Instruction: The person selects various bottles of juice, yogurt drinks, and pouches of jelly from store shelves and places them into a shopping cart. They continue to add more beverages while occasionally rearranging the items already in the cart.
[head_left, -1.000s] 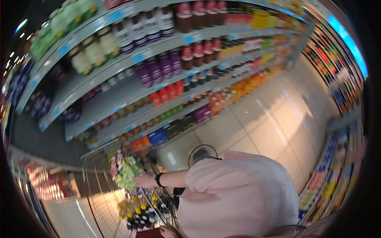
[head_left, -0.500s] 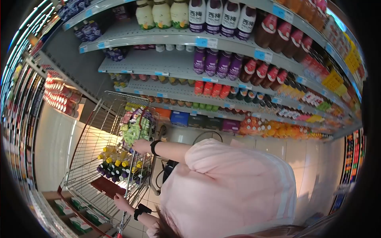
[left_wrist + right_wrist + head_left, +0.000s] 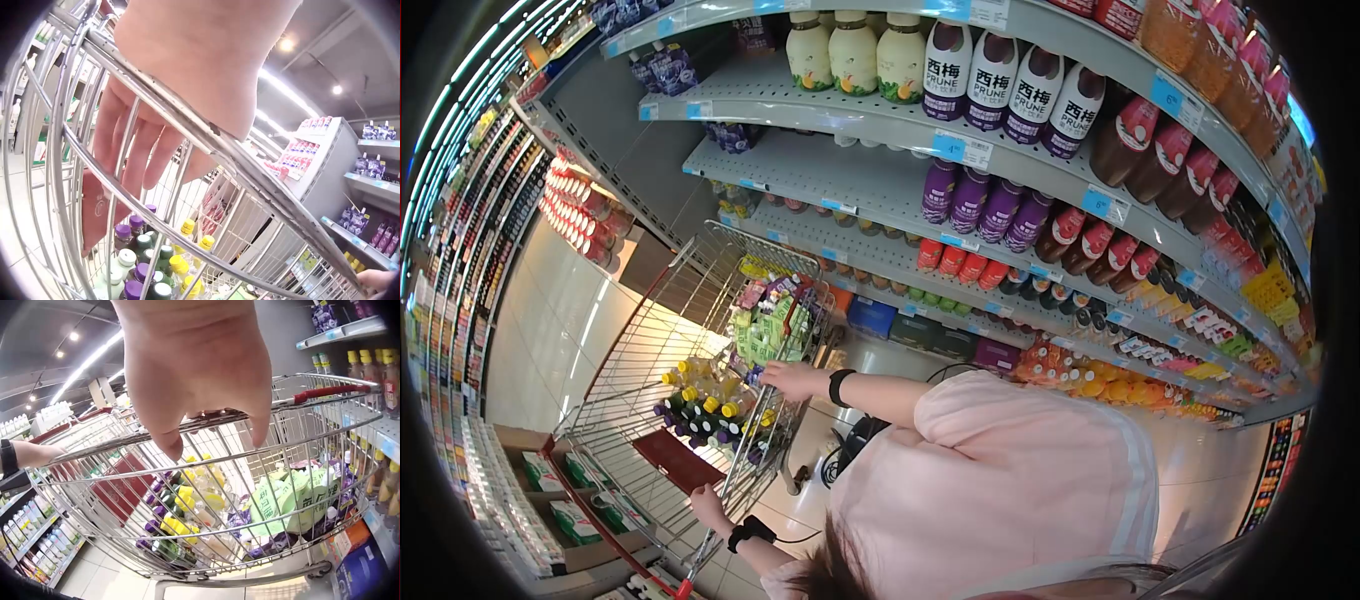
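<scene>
Both hands are at the long side rim of a wire shopping cart (image 3: 250, 172). My left hand (image 3: 712, 508) lies over that rim by a dark red panel (image 3: 678, 458); in the left wrist view its fingers hang fairly straight down inside the basket. Farther along, my right hand (image 3: 200, 375) grips the rim, thumb on the near side and some fingers hidden beyond it. Below it lie yellow-capped bottles (image 3: 187, 500) and dark bottles with purple caps (image 3: 147, 528). Light green packs (image 3: 290, 500) fill the end beyond.
Shelves of prune drink bottles (image 3: 990, 80), purple bottles (image 3: 985, 205) and red-labelled bottles (image 3: 1140, 155) stand alongside the cart. Boxes (image 3: 870, 318) line the bottom shelf. Stacked red and white cans (image 3: 580, 210) and open cartons (image 3: 570, 490) are on the other side.
The head view has swung round, bringing the cart and left hand fully into sight. My right hand, earlier overlapping the green packs, now shows at the rim, slightly apart from them.
</scene>
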Demonstrator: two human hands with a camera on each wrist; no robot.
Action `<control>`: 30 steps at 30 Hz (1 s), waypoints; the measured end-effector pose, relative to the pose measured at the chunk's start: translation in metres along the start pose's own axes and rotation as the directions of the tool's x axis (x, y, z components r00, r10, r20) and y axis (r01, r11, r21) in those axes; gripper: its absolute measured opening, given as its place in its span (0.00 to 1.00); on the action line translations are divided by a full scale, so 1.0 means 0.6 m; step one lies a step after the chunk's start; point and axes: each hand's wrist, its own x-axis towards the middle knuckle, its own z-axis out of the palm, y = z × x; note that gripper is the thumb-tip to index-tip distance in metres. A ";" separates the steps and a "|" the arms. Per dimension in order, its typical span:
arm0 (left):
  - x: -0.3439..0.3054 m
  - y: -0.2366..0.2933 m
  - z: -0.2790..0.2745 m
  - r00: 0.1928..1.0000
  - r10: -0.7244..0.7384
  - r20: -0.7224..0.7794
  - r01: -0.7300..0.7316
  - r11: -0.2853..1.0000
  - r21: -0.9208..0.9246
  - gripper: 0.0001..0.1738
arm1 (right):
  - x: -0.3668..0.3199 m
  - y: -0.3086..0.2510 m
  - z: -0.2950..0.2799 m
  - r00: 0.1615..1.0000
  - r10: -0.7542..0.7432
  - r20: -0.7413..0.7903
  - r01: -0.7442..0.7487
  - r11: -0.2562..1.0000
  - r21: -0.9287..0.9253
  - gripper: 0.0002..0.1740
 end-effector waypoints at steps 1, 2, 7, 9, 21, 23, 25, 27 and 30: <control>-0.007 0.009 -0.004 0.998 -0.012 0.061 0.013 1.000 -0.026 0.20 | -0.005 -0.007 -0.009 0.999 0.022 0.038 -0.022 1.000 0.009 0.33; -0.011 0.017 -0.008 0.992 -0.024 0.125 0.030 0.998 -0.050 0.20 | -0.006 -0.009 -0.018 0.996 0.045 0.078 -0.047 0.999 0.020 0.33; -0.003 0.004 0.003 0.957 0.014 0.288 0.034 0.987 -0.158 0.21 | -0.010 -0.006 -0.036 0.993 0.044 0.107 -0.049 0.998 0.047 0.33; 0.004 -0.008 0.012 0.954 0.094 0.284 -0.043 0.983 -0.180 0.21 | -0.008 -0.007 -0.038 0.991 0.056 0.125 -0.062 0.997 0.047 0.31; 0.001 0.011 -0.008 0.969 0.105 0.223 -0.071 0.985 -0.156 0.22 | 0.036 -0.007 -0.008 0.979 0.169 0.113 -0.163 0.985 -0.055 0.17; 0.003 0.006 -0.003 0.980 0.110 0.168 -0.087 0.986 -0.139 0.22 | 0.037 -0.017 -0.001 0.978 0.195 0.081 -0.183 0.974 -0.131 0.16; 0.012 0.000 0.004 0.984 0.098 0.148 -0.075 0.985 -0.153 0.21 | 0.037 -0.023 0.003 0.977 0.205 0.056 -0.194 0.969 -0.153 0.15; 0.017 -0.007 0.006 0.981 0.126 0.147 -0.105 0.985 -0.138 0.21 | 0.039 -0.028 0.005 0.975 0.213 0.060 -0.201 0.966 -0.161 0.15; 0.034 -0.019 0.010 0.976 0.122 0.181 -0.094 0.983 -0.157 0.22 | 0.039 -0.039 0.008 0.973 0.224 0.050 -0.211 0.959 -0.189 0.14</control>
